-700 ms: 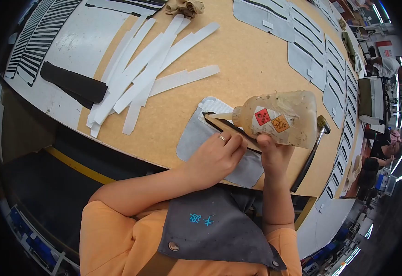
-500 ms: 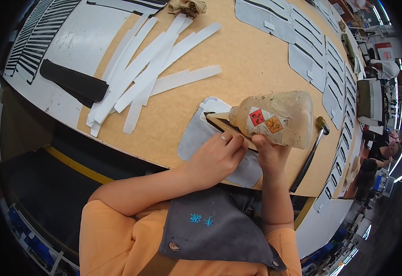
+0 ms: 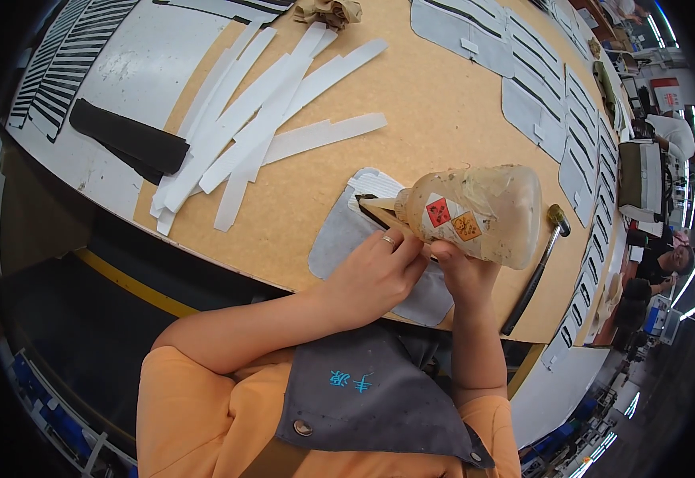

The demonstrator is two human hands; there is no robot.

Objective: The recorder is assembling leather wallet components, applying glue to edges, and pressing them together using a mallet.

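Note:
My right hand [image 3: 467, 275] is closed round a translucent, glue-smeared bottle [image 3: 507, 219] with hazard stickers, held on its side. Its pointed nozzle [image 3: 387, 205] reaches left to a black strip [image 3: 373, 212] near the upper end of a grey rounded panel [image 3: 333, 239], which has a white patch there. My left hand [image 3: 379, 279], wearing a ring, pinches a narrow beige strip lying along the black one, just below the nozzle; its fingertips are partly hidden beside the bottle.
White paper strips [image 3: 244, 143], black pieces [image 3: 124, 135], crumpled brown paper [image 3: 325, 11] and slatted black-and-white sheets [image 3: 57, 72] lie around. Grey panels [image 3: 531, 103] line the right, near a long black-handled tool [image 3: 534, 279]. Co-workers [image 3: 666, 259] are at far right.
The bottle in my right hand has moved slightly left and down, its base tilting lower. My left hand has barely moved.

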